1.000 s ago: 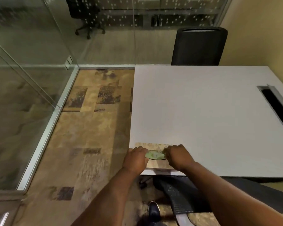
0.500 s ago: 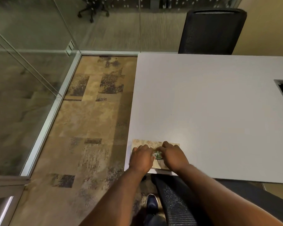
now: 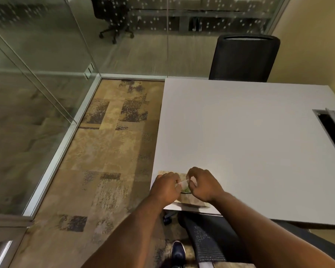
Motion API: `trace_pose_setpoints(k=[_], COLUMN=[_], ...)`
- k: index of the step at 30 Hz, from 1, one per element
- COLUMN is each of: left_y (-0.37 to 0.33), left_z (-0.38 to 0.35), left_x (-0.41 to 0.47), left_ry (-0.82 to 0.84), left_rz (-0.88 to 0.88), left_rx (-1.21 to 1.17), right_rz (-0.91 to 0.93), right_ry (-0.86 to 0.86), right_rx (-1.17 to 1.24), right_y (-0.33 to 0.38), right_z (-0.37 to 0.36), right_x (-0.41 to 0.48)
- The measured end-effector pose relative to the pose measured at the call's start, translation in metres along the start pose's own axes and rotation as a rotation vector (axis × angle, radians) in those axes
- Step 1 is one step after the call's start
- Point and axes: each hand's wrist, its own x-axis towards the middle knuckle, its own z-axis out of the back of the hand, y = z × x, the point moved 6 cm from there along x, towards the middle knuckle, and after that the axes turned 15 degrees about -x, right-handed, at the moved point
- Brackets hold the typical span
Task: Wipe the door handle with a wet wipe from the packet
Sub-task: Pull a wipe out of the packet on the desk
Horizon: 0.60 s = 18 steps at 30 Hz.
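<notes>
Packet (image 3: 190,200): table's (image 3: 249,142) 7 o'clock corner, flap lifted.
Left hand (image 3: 165,188): my fingers pin it.
Right hand (image 3: 203,185): pinches flap (image 3: 183,183).
Left: wipe, handle.

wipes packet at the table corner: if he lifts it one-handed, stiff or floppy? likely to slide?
Probably floppy: the packet lies flat and thin like a soft pouch. Likely light; the left hand pins it while the right hand peels the flap. It may slide on the smooth table.
</notes>
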Motion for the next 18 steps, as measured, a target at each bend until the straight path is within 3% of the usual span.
trace_pose_setpoints(k=[3, 7, 13, 18], left_y=[-0.001, -0.002, -0.017, -0.016], left_z=[0.013, 0.038, 0.099, 0.163], left_x=[-0.006, -0.008, -0.016, -0.038], left_ry=[-0.037, -0.165, -0.341, -0.466], left_rz=[0.094, 0.175, 0.168, 0.147], left_rx=[-0.212, -0.515, -0.805, -0.985], right_rz=[-0.090, -0.204, -0.211, -0.148], right_ry=[0.017, -0.090, -0.190, -0.196], right_rx=[0.213, 0.455, 0.703, 0.749], right_y=[0.008, 0.024, 0.071, 0.141], right_z=[0.014, 0.042, 0.079, 0.098], right_x=[0.002, 0.013, 0.041, 0.067])
